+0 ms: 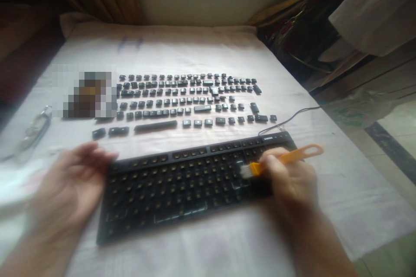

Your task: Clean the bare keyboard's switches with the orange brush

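Note:
A black keyboard (182, 181) with its keycaps off lies slightly turned on the cloth, its bare switch posts showing. My right hand (289, 177) grips a yellow brush (286, 156), its pale bristles over the right part of the keyboard. At the keyboard's left end my left hand (71, 177) is blurred; its fingers are stretched out by the upper left corner, and whether they touch it I cannot tell. Behind the keyboard, loose black keycaps (167, 101) are laid out in rows, with the long space bar (156, 126) in the nearest row.
A white cloth (195, 52) covers the table. The keyboard's cable (289, 117) runs off to the right edge. On the left are a pixelated patch and a blurred clear-and-metal object (34, 127). A clear plastic bag (351, 106) hangs at the right.

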Action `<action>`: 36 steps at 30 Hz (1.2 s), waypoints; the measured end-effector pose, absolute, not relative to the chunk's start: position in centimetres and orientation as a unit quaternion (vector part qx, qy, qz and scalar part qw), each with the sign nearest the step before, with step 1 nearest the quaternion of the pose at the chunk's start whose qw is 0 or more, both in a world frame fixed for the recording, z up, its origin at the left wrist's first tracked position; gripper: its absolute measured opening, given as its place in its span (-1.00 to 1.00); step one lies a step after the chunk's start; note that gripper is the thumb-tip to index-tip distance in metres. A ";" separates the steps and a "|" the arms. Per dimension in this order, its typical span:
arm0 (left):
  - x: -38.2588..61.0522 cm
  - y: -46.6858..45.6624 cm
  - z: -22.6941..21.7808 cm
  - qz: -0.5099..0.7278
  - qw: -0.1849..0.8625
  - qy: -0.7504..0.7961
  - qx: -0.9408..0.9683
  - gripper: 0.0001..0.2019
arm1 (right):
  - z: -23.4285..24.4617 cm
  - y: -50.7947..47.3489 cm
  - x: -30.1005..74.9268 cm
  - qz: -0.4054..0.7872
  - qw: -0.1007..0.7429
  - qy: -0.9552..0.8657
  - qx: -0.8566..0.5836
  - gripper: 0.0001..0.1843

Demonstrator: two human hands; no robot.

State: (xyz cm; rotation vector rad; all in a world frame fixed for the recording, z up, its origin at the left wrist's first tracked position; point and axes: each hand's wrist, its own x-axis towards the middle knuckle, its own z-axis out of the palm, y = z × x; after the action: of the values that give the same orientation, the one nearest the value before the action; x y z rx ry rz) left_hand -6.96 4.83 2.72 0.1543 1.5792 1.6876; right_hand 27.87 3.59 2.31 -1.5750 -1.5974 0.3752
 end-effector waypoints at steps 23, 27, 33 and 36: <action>-6.5 4.9 3.3 0.666 0.412 0.618 0.071 -0.80 | -0.3 -0.9 29.0 0.105 0.505 -0.665 -0.541 -0.82; -6.6 4.9 3.4 0.665 0.420 0.613 0.077 -0.79 | -0.3 -0.6 28.9 0.114 0.482 -0.694 -0.522 -0.80; -6.6 4.8 3.1 0.669 0.428 0.602 0.082 -0.76 | -0.8 -0.9 28.7 0.146 0.489 -0.683 -0.523 -0.81; -6.7 4.8 3.2 0.669 0.433 0.599 0.081 -0.74 | -0.8 -1.0 28.3 0.197 0.513 -0.643 -0.534 -0.82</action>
State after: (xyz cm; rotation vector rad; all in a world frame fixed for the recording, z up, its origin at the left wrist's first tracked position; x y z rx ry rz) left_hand -6.70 4.79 3.16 0.2013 1.4917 1.6665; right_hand 28.33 -0.99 -0.81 -1.2829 -1.5456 0.4741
